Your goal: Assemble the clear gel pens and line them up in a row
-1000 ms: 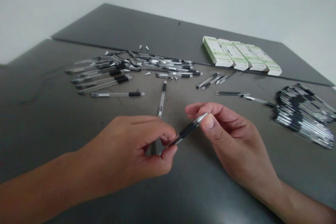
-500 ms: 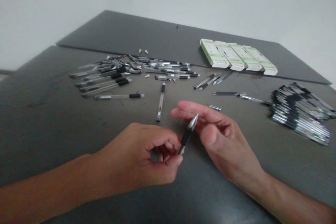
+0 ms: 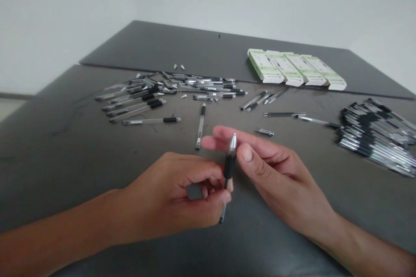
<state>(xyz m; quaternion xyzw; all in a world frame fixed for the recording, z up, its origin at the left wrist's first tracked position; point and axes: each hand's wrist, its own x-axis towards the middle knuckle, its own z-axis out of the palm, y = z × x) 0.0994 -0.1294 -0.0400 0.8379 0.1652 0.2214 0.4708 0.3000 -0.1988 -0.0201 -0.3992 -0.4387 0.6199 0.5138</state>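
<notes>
A pen [image 3: 229,164] with a metal tip and a black rubber grip points upward, tilted slightly right. My left hand [image 3: 195,192] pinches its barrel below the grip between thumb and fingers, and the barrel's lower end shows beneath the thumb. Close beside the metal tip is my right hand [image 3: 276,173], its thumb just right of the tip and its fingers stretched out behind it. Whether they touch the tip, I cannot tell. Beyond the hands lies a single clear pen [image 3: 200,127] with a black grip. A short pen part [image 3: 264,132] rests behind my right hand.
Loose pen barrels [image 3: 136,99] with black grips spread at the left. More pen parts [image 3: 211,83] lie at the middle back, with small tips [image 3: 182,67] around them. Green and white boxes [image 3: 294,68] stand behind. A stack of pens [image 3: 373,134] occupies the right of the dark table [image 3: 81,138].
The pen in my left hand has turned more upright. My right thumb has moved in close to its metal tip. The view has shifted slightly.
</notes>
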